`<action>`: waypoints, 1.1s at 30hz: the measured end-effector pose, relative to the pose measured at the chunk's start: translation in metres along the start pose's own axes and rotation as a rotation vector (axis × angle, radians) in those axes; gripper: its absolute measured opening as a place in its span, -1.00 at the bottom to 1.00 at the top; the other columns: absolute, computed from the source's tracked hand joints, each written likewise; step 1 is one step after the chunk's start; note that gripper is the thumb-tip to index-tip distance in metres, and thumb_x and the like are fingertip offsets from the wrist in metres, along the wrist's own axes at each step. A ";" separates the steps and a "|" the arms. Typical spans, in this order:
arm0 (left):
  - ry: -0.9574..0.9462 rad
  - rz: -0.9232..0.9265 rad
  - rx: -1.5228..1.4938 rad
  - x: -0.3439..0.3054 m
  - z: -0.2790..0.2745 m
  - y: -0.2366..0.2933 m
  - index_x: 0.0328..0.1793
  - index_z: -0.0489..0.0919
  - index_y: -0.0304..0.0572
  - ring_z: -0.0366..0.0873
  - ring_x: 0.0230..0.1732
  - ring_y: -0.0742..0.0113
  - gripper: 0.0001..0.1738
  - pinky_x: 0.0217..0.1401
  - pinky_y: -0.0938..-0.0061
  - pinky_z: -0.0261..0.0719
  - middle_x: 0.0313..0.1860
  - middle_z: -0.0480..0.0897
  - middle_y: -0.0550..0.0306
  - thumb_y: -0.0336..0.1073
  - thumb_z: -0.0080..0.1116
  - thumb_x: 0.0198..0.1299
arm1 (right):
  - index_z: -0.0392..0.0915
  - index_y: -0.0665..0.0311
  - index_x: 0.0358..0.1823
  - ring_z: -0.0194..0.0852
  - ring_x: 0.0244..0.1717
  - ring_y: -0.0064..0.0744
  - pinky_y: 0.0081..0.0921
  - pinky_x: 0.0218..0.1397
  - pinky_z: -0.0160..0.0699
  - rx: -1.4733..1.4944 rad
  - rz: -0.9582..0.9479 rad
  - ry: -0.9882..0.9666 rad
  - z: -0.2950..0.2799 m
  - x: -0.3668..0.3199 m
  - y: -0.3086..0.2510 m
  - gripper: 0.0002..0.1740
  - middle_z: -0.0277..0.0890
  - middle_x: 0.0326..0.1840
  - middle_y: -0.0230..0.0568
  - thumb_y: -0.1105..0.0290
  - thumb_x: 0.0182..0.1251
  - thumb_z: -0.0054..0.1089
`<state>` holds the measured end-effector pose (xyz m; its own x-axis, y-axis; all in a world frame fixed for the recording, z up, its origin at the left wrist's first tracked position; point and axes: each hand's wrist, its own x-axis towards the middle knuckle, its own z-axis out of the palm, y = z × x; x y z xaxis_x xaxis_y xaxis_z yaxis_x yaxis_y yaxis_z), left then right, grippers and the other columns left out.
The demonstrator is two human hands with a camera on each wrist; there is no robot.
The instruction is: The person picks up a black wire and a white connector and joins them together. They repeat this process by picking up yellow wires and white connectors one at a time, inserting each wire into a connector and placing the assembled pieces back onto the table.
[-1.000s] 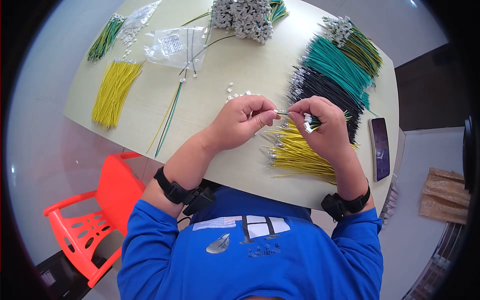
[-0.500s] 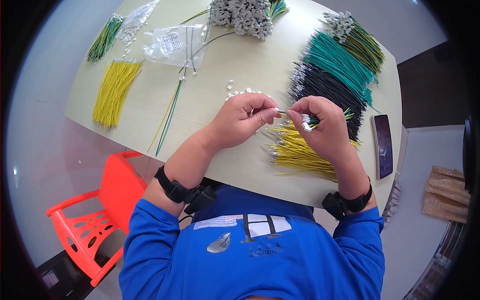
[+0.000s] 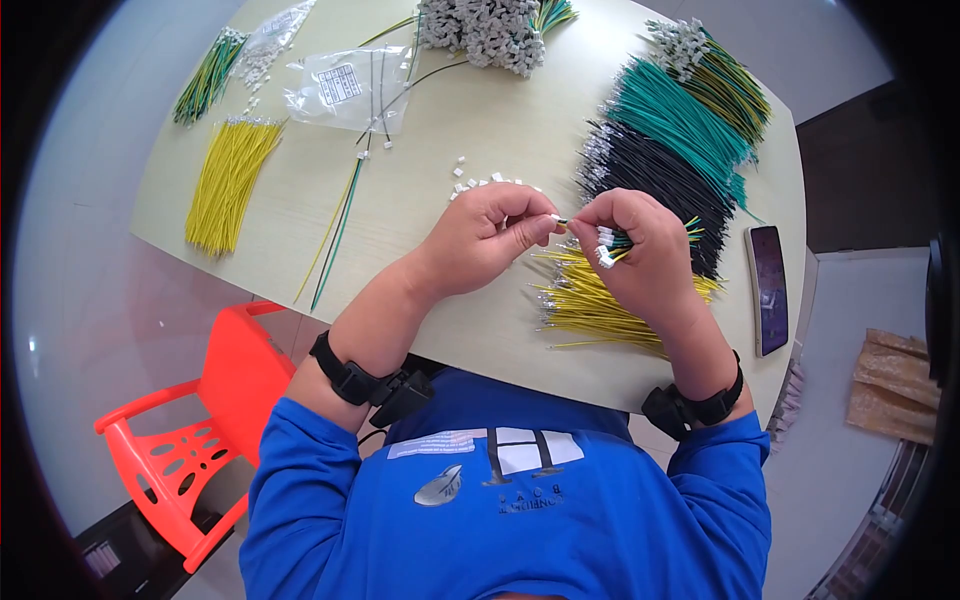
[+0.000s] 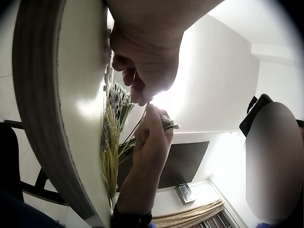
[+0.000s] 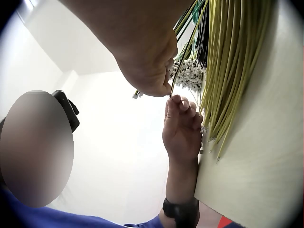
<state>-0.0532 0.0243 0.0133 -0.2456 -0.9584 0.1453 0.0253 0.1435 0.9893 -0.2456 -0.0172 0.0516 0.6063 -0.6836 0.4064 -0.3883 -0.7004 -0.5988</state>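
My left hand [image 3: 488, 240] pinches a small white connector [image 3: 555, 217] between thumb and fingers; my right hand [image 3: 648, 250] grips the wires [image 3: 564, 222] just beside it, with more white connectors [image 3: 605, 256] bunched against the curled fingers. I judge I'm seating wire ends — the next move calls for a steady pinch and a straight push. The wires' long axis runs side to side, connector end toward my left, above the counter [image 3: 440, 335] — yellow wires [image 3: 590, 305] lie near my right hand.

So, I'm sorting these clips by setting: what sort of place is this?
Probably a wire-assembly workspace: bundled yellow wires, green wires and black wires share the table with piled white connectors.
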 end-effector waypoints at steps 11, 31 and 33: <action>0.049 0.143 0.240 0.001 0.000 0.002 -0.27 0.60 -0.23 0.38 -0.50 0.42 -0.95 -0.39 0.54 0.35 -0.51 0.52 0.19 -0.42 0.17 0.19 | 0.52 0.32 -0.42 0.46 -0.48 -0.40 -0.53 -0.38 0.41 0.026 0.092 -0.052 0.003 -0.003 -0.001 -0.88 0.51 -0.50 -0.25 0.49 0.11 0.32; 0.022 0.210 0.362 0.002 -0.001 0.000 -0.33 0.57 -0.21 0.47 -0.42 0.13 -0.94 -0.31 0.37 0.40 -0.48 0.56 0.07 -0.39 0.19 0.13 | 0.44 0.31 -0.38 0.41 -0.44 -0.26 -0.46 -0.34 0.39 0.040 0.012 -0.061 0.008 -0.005 0.003 -0.87 0.44 -0.49 -0.21 0.62 0.07 0.22; 0.021 0.222 0.370 0.002 -0.002 -0.001 -0.33 0.57 -0.20 0.47 -0.41 0.13 -0.95 -0.31 0.37 0.40 -0.48 0.56 0.07 -0.40 0.20 0.13 | 0.43 0.31 -0.38 0.41 -0.44 -0.25 -0.46 -0.35 0.38 0.061 -0.006 -0.060 0.009 -0.005 0.002 -0.86 0.43 -0.49 -0.21 0.63 0.06 0.20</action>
<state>-0.0522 0.0218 0.0129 -0.2533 -0.8986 0.3582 -0.2745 0.4218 0.8641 -0.2430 -0.0136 0.0419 0.6495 -0.6647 0.3692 -0.3427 -0.6894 -0.6382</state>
